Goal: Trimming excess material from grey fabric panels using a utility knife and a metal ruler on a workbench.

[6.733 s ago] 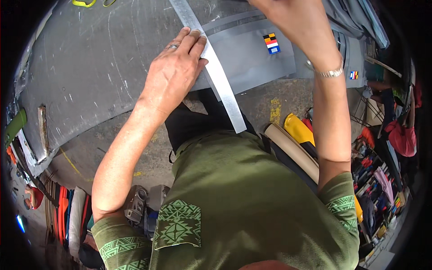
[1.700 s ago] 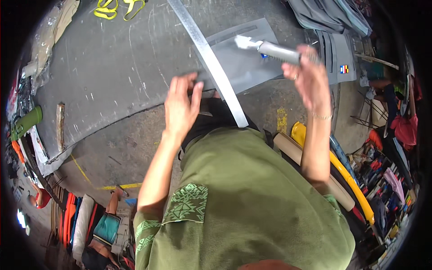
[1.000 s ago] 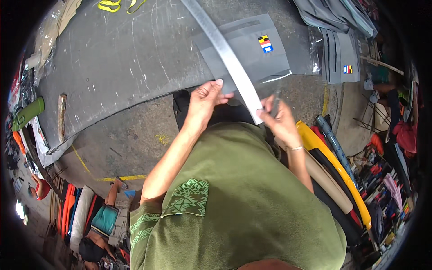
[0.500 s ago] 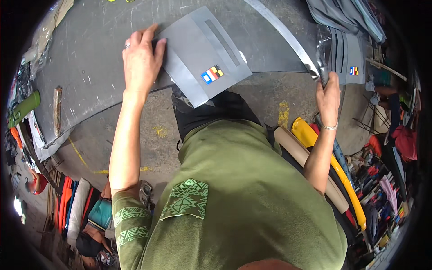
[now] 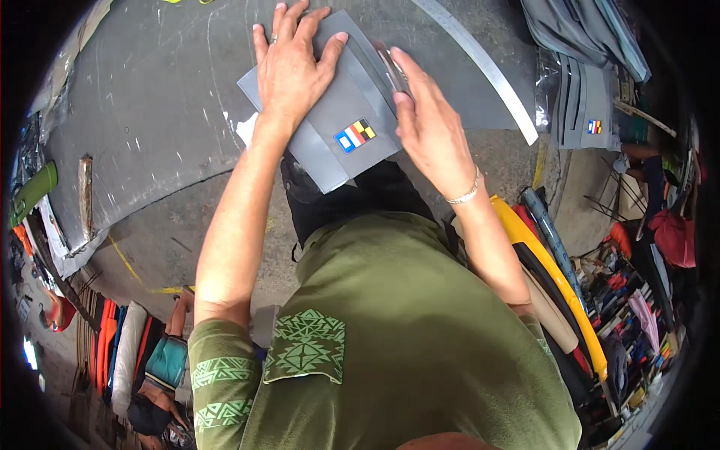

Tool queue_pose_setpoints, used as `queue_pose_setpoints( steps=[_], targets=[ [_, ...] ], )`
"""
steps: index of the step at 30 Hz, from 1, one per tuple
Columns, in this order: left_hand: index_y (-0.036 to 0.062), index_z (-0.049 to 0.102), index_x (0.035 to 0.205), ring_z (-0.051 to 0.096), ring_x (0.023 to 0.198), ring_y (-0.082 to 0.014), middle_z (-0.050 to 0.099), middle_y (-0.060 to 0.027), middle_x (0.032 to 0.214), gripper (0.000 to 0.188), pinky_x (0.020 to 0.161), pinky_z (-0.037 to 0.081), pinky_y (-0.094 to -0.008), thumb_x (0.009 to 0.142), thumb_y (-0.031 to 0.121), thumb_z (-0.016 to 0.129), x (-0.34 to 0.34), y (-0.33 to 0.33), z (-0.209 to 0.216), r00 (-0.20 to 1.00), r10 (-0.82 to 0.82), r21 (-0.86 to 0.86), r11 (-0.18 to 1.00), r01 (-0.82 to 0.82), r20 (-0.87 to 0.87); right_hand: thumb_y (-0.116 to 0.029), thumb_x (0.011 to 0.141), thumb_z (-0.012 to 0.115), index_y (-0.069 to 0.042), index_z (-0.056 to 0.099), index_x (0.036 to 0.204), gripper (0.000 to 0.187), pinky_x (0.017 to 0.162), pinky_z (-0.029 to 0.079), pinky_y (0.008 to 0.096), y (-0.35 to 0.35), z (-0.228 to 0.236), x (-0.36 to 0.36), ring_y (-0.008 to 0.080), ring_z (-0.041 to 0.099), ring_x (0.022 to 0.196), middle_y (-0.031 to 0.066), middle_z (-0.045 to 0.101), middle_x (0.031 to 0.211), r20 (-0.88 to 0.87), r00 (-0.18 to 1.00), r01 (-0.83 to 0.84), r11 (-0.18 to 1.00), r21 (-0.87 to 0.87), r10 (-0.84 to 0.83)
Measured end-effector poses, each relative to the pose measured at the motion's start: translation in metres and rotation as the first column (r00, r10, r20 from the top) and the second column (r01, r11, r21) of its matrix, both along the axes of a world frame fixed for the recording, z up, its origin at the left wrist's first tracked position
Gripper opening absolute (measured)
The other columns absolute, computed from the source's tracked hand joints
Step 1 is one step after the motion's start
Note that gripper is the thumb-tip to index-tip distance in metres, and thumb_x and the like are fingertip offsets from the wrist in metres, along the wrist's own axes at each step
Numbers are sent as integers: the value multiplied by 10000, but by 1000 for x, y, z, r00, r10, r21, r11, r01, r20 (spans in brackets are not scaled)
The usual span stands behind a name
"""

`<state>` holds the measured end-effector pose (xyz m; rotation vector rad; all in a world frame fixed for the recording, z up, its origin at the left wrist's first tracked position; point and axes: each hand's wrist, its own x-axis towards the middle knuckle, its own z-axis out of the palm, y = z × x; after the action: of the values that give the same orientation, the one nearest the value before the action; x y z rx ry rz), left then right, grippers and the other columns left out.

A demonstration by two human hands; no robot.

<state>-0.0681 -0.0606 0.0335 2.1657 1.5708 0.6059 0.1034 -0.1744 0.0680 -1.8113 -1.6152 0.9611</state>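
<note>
A flat grey panel (image 5: 322, 161) with a small coloured patch (image 5: 354, 136) lies on the dark worktable, its near corner over the edge. On its upper part my left hand (image 5: 289, 75) rests with the fingers spread, wearing a ring. At the panel's right edge, my right hand (image 5: 435, 127) is closed round a slim dark tool with shiny metal (image 5: 391, 71). The fingers partly hide this tool, and its exact kind does not show. A scrap of white (image 5: 246, 129) shows beside the panel's left edge.
A curved metal strip (image 5: 487, 71) lies on the worktable (image 5: 165, 97) to the right. Beyond it are stacked grey panels (image 5: 583, 97) and folded grey material (image 5: 581, 30). A stick (image 5: 85, 196) lies at left. Rolls of material (image 5: 559, 277) stand at my right; another person (image 5: 161, 390) is lower left.
My right hand has swung left with the tool, from the metal strip's end to the panel. My left hand has moved from the panel's left edge onto its top.
</note>
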Motion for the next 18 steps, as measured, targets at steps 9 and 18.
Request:
queue_pose_setpoints(
  steps=[9,18],
  targets=[
    [73,632,1309,404,1462,-396,537,-172,1455,481,1241,221,-566,873,256,720,0,1,3,999,47,-30,998,-47,14,-69,977,568,-146,497,1428,463,780,593,509,29,-20,-10,437,698,895,193,656,1126,218,975,-62,993,104,38],
    [73,633,1305,395,1468,-392,532,-169,1458,479,1241,220,-570,866,241,724,2,2,7,998,54,-62,997,-55,-16,-72,975,574,-151,505,1425,462,760,602,498,33,-18,-11,419,709,861,198,658,1111,235,971,-70,994,78,50]
  ],
)
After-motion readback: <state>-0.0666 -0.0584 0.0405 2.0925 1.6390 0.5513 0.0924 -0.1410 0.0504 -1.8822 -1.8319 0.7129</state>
